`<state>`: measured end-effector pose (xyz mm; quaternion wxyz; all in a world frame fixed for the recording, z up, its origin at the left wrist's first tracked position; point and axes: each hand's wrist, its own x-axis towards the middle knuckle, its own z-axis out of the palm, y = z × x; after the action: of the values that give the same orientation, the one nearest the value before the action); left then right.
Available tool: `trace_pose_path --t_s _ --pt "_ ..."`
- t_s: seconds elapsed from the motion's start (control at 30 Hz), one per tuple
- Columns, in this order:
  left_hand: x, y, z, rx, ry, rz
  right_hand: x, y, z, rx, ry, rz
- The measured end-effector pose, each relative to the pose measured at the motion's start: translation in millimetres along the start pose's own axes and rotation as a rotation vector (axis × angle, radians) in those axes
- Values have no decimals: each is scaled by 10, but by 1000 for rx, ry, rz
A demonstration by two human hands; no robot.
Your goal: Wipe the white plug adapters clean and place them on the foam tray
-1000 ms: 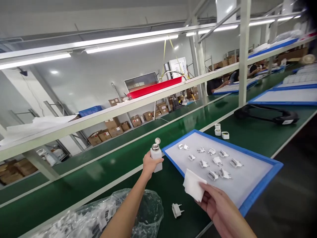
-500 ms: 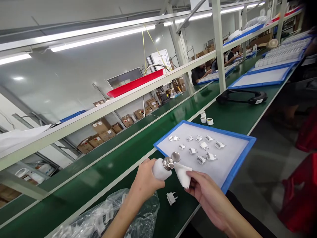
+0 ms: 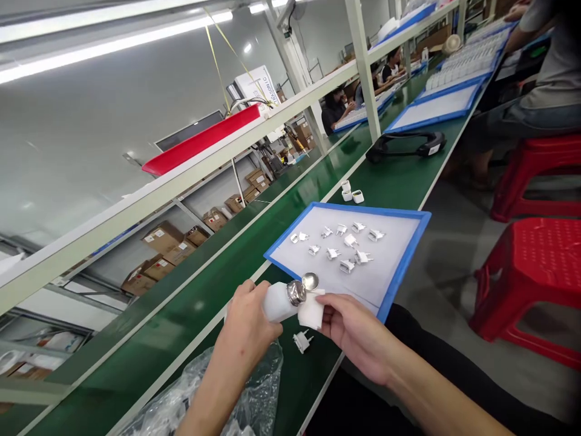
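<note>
My left hand (image 3: pixel 247 330) grips a small white dispenser bottle (image 3: pixel 278 301), tipped on its side so its metal pump top (image 3: pixel 305 287) points right. My right hand (image 3: pixel 356 330) pinches a folded white cloth (image 3: pixel 311 310) and holds it against that metal top. One white plug adapter (image 3: pixel 301 341) lies on the green belt just below both hands. Beyond them sits a blue-framed white tray (image 3: pixel 393 277) carrying several more plug adapters (image 3: pixel 344 245).
A clear plastic bag (image 3: pixel 218 402) of white parts lies at the near left. Small white caps (image 3: pixel 351 193) and a black headset (image 3: pixel 406 147) rest farther along the green belt (image 3: pixel 149 354). Red stools (image 3: pixel 533 275) stand right; other people work beyond at more blue trays (image 3: pixel 436 108).
The bottle went from upright on the belt to tipped sideways in my left hand. My right hand brought the cloth up against its metal top. The view swung right and down.
</note>
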<state>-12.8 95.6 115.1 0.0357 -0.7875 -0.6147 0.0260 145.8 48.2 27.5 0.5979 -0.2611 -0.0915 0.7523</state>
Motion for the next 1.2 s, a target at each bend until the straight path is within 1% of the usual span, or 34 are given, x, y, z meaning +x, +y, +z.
trace_pose_path --t_s 0.27,0.43,0.6,0.87,1.03,1.2 --pt "21 121 -102 152 -90 -25 67 24 -42 6 -8 42" --pt "39 144 -105 218 -93 -18 64 11 -49 -5 -36 52" --pt "44 148 -113 262 -101 -14 71 14 -55 -4 -35 56" --pt "28 219 -162 335 -123 -21 102 64 -52 1 -35 72" --pt "21 196 -135 337 -110 -8 93 75 -61 4 -41 66" --pt "46 103 -61 285 -85 -2 113 94 -72 2 -54 48"
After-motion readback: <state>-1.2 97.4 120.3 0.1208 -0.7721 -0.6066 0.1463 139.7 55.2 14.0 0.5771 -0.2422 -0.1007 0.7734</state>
